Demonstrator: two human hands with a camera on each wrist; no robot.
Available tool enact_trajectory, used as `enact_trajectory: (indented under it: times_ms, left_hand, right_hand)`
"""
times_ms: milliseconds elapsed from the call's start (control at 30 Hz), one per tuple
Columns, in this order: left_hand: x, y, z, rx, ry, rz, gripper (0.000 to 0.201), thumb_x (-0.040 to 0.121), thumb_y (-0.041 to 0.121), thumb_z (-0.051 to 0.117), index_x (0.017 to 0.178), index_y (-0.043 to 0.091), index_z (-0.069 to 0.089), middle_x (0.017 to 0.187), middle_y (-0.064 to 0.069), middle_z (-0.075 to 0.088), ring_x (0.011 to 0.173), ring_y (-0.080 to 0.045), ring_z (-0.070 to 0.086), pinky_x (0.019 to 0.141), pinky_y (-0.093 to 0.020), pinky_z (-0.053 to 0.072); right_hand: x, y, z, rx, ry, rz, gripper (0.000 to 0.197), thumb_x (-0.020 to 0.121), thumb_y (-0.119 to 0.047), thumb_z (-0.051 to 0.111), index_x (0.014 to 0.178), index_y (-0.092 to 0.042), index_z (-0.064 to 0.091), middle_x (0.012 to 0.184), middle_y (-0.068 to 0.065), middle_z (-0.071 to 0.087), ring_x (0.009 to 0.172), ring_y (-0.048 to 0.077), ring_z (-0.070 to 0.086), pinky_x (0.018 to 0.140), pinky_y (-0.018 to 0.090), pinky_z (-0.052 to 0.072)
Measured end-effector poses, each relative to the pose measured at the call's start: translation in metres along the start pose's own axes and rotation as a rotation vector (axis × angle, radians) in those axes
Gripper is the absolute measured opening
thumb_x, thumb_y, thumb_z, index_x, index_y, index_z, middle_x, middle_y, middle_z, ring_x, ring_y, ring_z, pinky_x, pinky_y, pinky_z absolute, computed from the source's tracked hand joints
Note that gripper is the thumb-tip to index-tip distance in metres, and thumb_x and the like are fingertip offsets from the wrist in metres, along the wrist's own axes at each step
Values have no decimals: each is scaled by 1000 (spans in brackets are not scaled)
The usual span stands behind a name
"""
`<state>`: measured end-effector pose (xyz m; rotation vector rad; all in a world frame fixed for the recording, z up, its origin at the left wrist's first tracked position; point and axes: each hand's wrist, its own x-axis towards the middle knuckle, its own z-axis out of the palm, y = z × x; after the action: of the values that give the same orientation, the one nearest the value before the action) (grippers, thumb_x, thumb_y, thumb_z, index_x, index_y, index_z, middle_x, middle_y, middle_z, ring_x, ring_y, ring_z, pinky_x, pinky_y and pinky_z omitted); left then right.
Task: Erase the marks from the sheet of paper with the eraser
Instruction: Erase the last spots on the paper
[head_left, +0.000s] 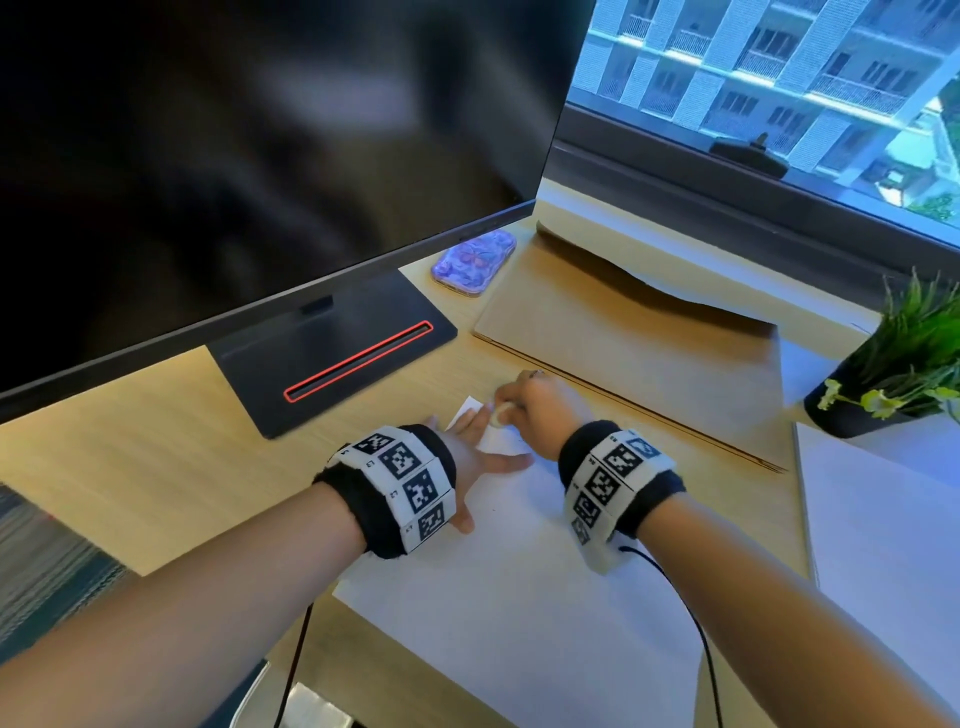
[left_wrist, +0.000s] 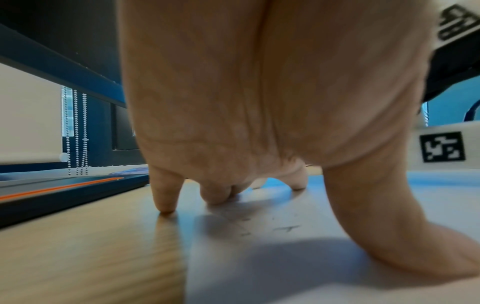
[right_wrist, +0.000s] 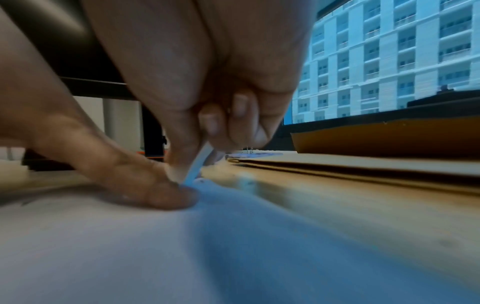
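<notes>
A white sheet of paper (head_left: 519, 597) lies on the wooden desk (head_left: 156, 457) in front of me. My left hand (head_left: 480, 452) lies flat with spread fingers on the sheet's far left corner, holding it down; in the left wrist view its fingertips (left_wrist: 165, 205) press on the desk and the paper (left_wrist: 272, 257), with faint pencil marks (left_wrist: 283, 228) beneath the palm. My right hand (head_left: 535, 405) pinches a small white eraser (head_left: 500, 415) at the sheet's far edge. The right wrist view shows the eraser (right_wrist: 197, 164) held between thumb and fingers, its tip down on the paper (right_wrist: 182, 246).
A black monitor (head_left: 260, 156) on its stand (head_left: 337, 358) fills the left and back. A phone in a purple case (head_left: 474, 262) lies behind the hands. A flat cardboard sheet (head_left: 639, 338) lies to the right, with a potted plant (head_left: 904, 364) and more paper (head_left: 883, 519) beyond.
</notes>
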<state>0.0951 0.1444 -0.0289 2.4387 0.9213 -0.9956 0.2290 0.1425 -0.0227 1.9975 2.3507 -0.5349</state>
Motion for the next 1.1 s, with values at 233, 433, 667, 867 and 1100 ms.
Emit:
enact_trajectory:
  times_ms: [233,433,667,867,1100]
  left_hand:
    - [-1,-3,4,-59,42,16,101,82,41,68,145,46,-11,150,-12,-34,143,-28,-20,114,-59,3]
    - [-24,-27,-3,-370,273,67,91,84,28,69,149,36,7,158,3,-12,145,-23,-10,116,-47,6]
    - [-23,-39,14,-159,163,-31,114,75,44,74,150,28,-11,155,10,-22,143,-20,-22,114,-56,-6]
    - [-20,-37,18,-163,166,-38,117,74,51,72,149,27,-14,155,8,-24,143,-21,-21,114,-57,-6]
    - [-20,-37,17,-126,151,-41,118,74,53,70,149,26,-17,155,5,-25,143,-24,-21,114,-58,-5]
  right_hand:
    - [-17,15,-2,75,-96,26,23,95,-27,53,112,-16,63,97,-3,51,90,14,47,79,24,36]
    - [-43,9,0,962,156,375,13,95,-21,56,96,-7,56,67,4,56,35,6,46,37,20,38]
    - [-49,-18,14,904,-188,354,18,86,-20,69,93,-6,60,60,5,60,36,10,50,38,20,42]
    - [-27,-23,15,828,-20,422,10,90,-15,61,98,-9,64,56,5,57,33,7,48,39,19,42]
    - [-41,-33,11,639,-286,281,8,86,-15,64,89,-10,69,53,2,56,32,7,46,39,18,42]
